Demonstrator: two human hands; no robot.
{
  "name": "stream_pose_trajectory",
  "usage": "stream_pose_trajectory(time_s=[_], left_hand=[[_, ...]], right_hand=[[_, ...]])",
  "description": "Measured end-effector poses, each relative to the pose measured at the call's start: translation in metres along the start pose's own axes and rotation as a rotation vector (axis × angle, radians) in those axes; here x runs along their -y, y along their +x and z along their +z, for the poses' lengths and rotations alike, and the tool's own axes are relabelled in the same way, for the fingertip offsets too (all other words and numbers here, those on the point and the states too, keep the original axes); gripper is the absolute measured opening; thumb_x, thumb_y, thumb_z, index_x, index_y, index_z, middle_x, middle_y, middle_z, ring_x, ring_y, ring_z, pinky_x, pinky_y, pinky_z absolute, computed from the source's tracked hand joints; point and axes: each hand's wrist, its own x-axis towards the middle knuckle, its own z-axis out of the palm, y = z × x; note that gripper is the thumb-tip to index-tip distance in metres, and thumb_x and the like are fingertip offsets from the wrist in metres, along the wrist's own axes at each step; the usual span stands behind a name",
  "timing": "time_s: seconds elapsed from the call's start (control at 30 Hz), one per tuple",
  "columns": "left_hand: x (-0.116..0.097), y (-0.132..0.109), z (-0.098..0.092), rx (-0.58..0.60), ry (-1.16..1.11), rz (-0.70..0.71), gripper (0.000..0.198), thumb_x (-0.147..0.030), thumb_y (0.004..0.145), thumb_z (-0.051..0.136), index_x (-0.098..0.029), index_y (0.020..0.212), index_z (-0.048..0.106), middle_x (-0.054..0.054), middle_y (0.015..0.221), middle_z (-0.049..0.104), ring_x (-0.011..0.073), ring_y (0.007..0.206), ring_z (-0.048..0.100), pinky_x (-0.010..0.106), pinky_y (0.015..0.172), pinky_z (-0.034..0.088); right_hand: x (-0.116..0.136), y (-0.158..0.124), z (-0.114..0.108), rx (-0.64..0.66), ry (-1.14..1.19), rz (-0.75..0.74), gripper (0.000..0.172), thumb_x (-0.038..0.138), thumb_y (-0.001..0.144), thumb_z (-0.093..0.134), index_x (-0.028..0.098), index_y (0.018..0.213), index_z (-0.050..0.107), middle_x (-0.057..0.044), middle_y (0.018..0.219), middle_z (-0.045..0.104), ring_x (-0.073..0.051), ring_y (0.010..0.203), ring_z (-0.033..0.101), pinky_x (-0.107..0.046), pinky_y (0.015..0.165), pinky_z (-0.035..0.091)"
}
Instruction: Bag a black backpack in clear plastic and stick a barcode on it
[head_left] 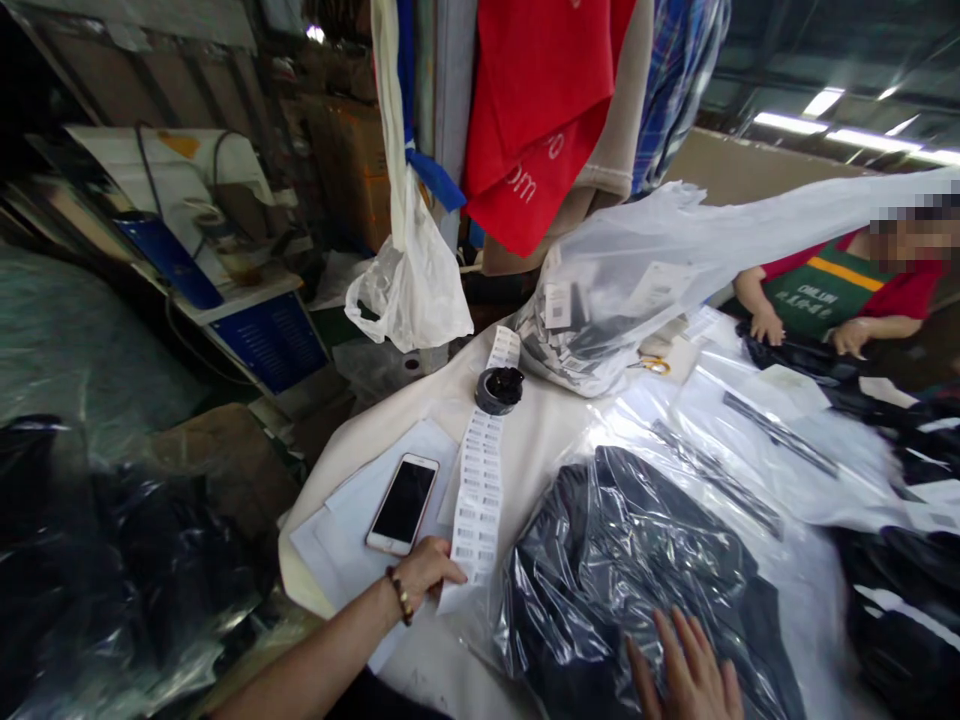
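My left hand (426, 570) rests on the white table (540, 440) with its fingers curled onto the near end of a long strip of barcode labels (480, 480). The strip runs away from me to a small dark roll (499, 389). My right hand (686, 670) lies flat, fingers spread, on a dark garment packed in a clear plastic bag (637, 570). A phone (403, 503) lies face up on white papers (352, 520), just left of the strip.
A big clear bag of tags (600, 320) sits at the table's far side, scissors (651, 365) beside it. Another person in a red and green top (832, 290) works at the right with dark bagged garments (900, 600). Clothes hang above; a white plastic bag (412, 280) dangles.
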Motion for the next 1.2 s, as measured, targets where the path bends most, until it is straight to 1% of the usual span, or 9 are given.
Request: stream_pose_trajectory(time_s=[0.13,0.23,0.3,0.4,0.5,0.6,0.73,1.0,1.2], left_hand=[[-0.012,-0.016,0.006,0.104,-0.183,0.051,0.034,-0.021,0.037,0.068,-0.011,0.069,0.068,0.006,0.068,0.067,0.0236,0.075,0.060,0.033,0.075,0.044],[-0.023,-0.028,0.014,0.161,-0.284,0.095,0.036,-0.020,0.038,0.071,-0.012,0.073,0.069,0.008,0.074,0.069,0.0251,0.081,0.061,0.035,0.083,0.042],[-0.027,-0.034,0.020,0.177,-0.348,0.123,0.035,-0.017,0.039,0.072,-0.011,0.074,0.069,0.008,0.074,0.069,0.0253,0.081,0.061,0.035,0.084,0.041],[-0.029,-0.038,0.029,0.178,-0.412,0.160,0.033,-0.015,0.039,0.074,-0.011,0.072,0.069,0.008,0.069,0.067,0.0248,0.079,0.061,0.034,0.081,0.042],[-0.028,-0.038,0.037,0.171,-0.430,0.177,0.032,-0.016,0.041,0.074,-0.011,0.072,0.069,0.006,0.065,0.066,0.0228,0.075,0.061,0.031,0.075,0.042],[-0.029,-0.039,0.044,0.157,-0.423,0.178,0.031,-0.017,0.041,0.072,-0.011,0.072,0.068,0.004,0.063,0.065,0.0193,0.067,0.059,0.028,0.069,0.041],[-0.030,-0.041,0.049,0.153,-0.378,0.198,0.029,-0.018,0.044,0.070,-0.011,0.071,0.068,0.002,0.061,0.063,0.0156,0.061,0.055,0.026,0.066,0.040],[-0.027,-0.040,0.049,0.149,-0.355,0.195,0.031,-0.019,0.045,0.069,-0.011,0.075,0.068,0.003,0.062,0.064,0.0176,0.061,0.057,0.029,0.067,0.041],[-0.027,-0.045,0.044,0.125,-0.368,0.205,0.032,-0.018,0.044,0.069,-0.012,0.075,0.069,0.005,0.069,0.067,0.0210,0.070,0.060,0.031,0.076,0.043]], right_hand=[[0.090,0.035,-0.015,-0.128,0.260,-0.323,0.038,0.035,0.085,0.049,0.019,0.121,0.051,-0.008,0.117,0.063,-0.024,0.111,0.056,-0.045,0.106,0.026],[0.151,0.045,-0.015,-0.137,0.426,-0.345,0.035,0.032,0.086,0.050,0.021,0.119,0.052,-0.007,0.117,0.062,-0.024,0.111,0.056,-0.046,0.104,0.027],[0.172,0.044,-0.009,-0.128,0.520,-0.287,0.037,0.034,0.086,0.050,0.021,0.120,0.052,-0.007,0.118,0.062,-0.025,0.111,0.056,-0.047,0.102,0.031],[0.178,0.038,0.000,-0.073,0.736,-0.087,0.036,0.038,0.085,0.053,0.022,0.117,0.056,-0.007,0.114,0.064,-0.025,0.107,0.059,-0.046,0.097,0.040],[0.174,0.036,0.001,0.122,1.029,0.233,0.038,0.046,0.080,0.056,0.021,0.107,0.063,-0.007,0.109,0.067,-0.023,0.101,0.062,-0.037,0.088,0.049],[0.173,0.042,-0.008,0.311,1.260,0.521,0.044,0.052,0.073,0.061,0.020,0.103,0.067,-0.008,0.107,0.068,-0.022,0.099,0.063,-0.031,0.086,0.051],[0.176,0.052,-0.021,0.416,1.464,0.773,0.050,0.054,0.062,0.069,0.019,0.098,0.070,-0.007,0.102,0.070,-0.024,0.097,0.063,-0.030,0.084,0.051],[0.180,0.060,-0.032,0.475,1.612,1.025,0.046,0.051,0.056,0.073,0.018,0.088,0.072,-0.006,0.095,0.072,-0.024,0.092,0.064,-0.029,0.075,0.052],[0.182,0.055,-0.024,0.431,1.794,1.137,0.052,0.051,0.058,0.072,0.017,0.097,0.069,-0.006,0.103,0.069,-0.025,0.100,0.061,-0.033,0.085,0.049]])
